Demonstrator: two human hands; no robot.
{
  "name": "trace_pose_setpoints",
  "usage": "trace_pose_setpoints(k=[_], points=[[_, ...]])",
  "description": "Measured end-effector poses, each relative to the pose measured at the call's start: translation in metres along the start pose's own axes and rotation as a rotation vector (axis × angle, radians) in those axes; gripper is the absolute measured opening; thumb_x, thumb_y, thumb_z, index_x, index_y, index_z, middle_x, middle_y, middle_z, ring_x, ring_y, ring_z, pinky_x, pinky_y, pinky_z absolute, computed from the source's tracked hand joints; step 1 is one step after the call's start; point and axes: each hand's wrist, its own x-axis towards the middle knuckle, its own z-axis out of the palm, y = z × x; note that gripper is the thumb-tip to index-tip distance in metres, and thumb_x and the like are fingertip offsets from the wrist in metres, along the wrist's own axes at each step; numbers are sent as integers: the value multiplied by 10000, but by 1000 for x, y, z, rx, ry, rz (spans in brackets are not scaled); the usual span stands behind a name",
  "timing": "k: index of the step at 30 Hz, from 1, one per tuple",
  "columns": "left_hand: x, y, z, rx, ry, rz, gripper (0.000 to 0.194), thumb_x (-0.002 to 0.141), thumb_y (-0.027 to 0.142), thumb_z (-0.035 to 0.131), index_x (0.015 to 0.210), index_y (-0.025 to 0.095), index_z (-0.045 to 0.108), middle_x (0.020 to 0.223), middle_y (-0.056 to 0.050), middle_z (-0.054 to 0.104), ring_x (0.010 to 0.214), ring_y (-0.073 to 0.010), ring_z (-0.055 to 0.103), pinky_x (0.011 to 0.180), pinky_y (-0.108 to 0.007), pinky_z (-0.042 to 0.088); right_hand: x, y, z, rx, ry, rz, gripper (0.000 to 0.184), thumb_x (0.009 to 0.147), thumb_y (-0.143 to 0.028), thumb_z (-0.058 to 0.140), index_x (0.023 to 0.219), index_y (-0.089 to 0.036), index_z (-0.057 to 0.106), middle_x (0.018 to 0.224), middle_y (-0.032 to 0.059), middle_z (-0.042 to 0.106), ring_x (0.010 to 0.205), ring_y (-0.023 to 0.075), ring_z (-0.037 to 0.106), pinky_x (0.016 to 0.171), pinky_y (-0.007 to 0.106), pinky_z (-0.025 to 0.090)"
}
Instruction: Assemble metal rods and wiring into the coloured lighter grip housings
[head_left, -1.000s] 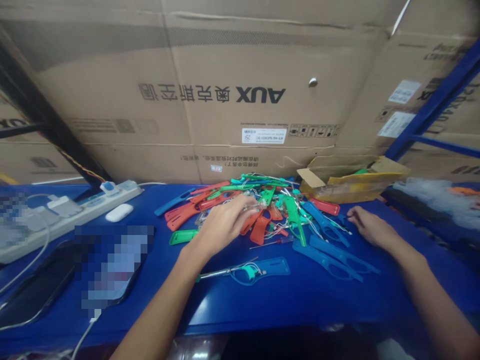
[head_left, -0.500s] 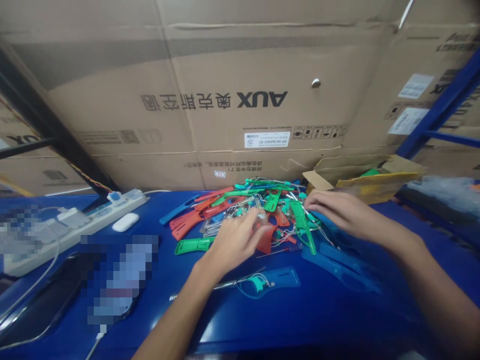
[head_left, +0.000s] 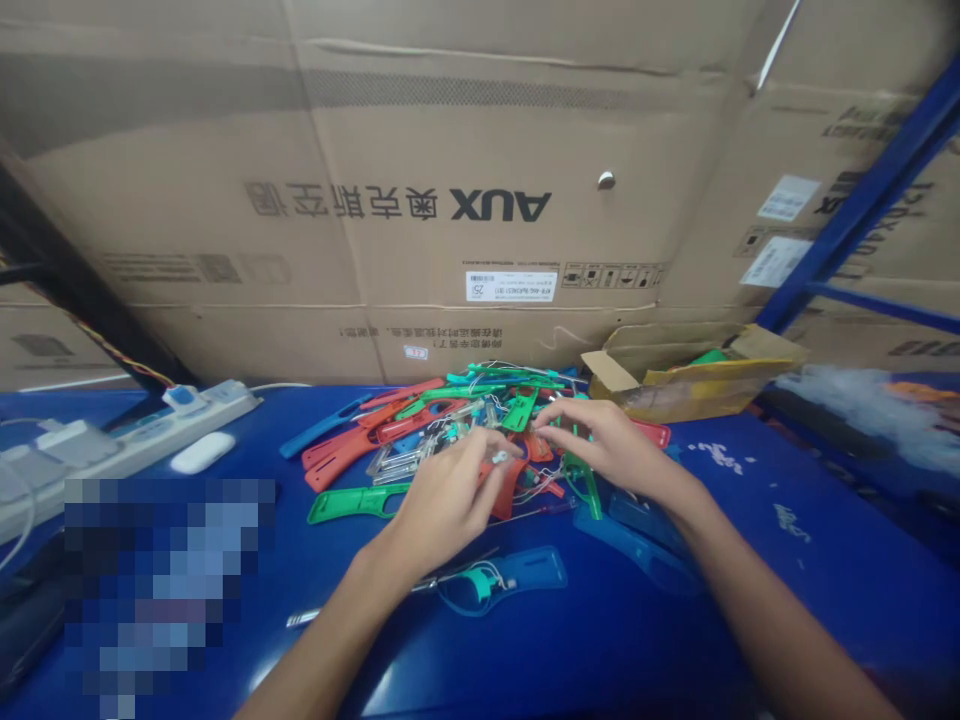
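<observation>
At the pile (head_left: 519,410): pale part (head_left: 500,457) in a fingertip grip

Left hand (head_left: 442,500): over the pile's near side, pinching the pale part, presumably for fine control. Right hand (head_left: 634,450): over its right side, fingers curled; grasp cannot be told. Blue casing (head_left: 536,570): before the pile, presumably apart for easy reach.

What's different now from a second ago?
The right hand has moved left, from beyond the right end of the pile of coloured plastic parts to over it, close to the left hand. Whether it has picked anything up, I can't tell. The left hand still pinches a small pale piece, and the open cardboard box stays behind the pile.
</observation>
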Motion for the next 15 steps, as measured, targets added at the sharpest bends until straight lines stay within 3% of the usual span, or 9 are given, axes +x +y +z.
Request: trace_pose_setpoints(k=[3,8,12,15], points=[[0,2,1,8,-40,44,214,1073,244,418,1260,238,522,1133,-61,700,1017,-224,668,840,-376,516,-3,-17,6,211,75,69,144,980,-333,610,937,-221,690,850,1,707,762,152,632,672,273,470],[0,8,2,-5,-67,-24,241,1086,387,392,1060,208,551,950,-34,640,847,-200,604,761,-351,470,-2,-34,21,631,170,158,130,918,-338,687,919,-210,662,849,-8,671,726,123,612,652,253,485],[0,7,4,3,-68,-26,334,1092,437,332,979,203,541,923,-32,622,815,-196,572,742,-338,440,-2,-36,27,668,175,126,111,909,-324,698,897,-216,677,918,6,671,849,138,617,726,263,498],[0,4,6,9,-48,-9,368,1098,430,304,939,202,545,881,-21,610,786,-187,563,718,-318,429,-3,-39,26,711,157,155,133,902,-339,708,870,-216,670,832,-12,647,728,114,588,628,242,478]])
